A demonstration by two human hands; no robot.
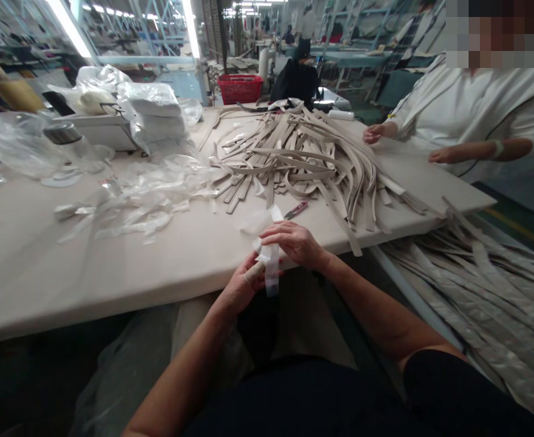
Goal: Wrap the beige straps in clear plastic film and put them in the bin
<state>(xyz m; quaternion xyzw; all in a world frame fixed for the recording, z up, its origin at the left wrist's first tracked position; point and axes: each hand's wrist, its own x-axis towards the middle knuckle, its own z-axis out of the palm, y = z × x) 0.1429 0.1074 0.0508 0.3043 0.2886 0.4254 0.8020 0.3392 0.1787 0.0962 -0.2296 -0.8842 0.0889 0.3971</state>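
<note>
Both of my hands meet at the table's front edge around a translucent white strip [272,276], which hangs down between them. My left hand [244,282] is closed on the strip from below, with a pale band around one finger. From above, my right hand [297,243] pinches the upper part of the same strip; its fingertips partly cover it. A small pink-handled snipping tool [297,210] lies on the table just beyond my right hand. Farther back is a big heap of beige straps [303,158].
Crumpled clear film strips [158,194] lie left of centre, with a glass jar [73,145] and stacked plastic-wrapped packs [153,115] behind. A co-worker [471,115] stands at the table's right end. More straps [485,285] fill a space below right. A red basket [239,89] stands behind.
</note>
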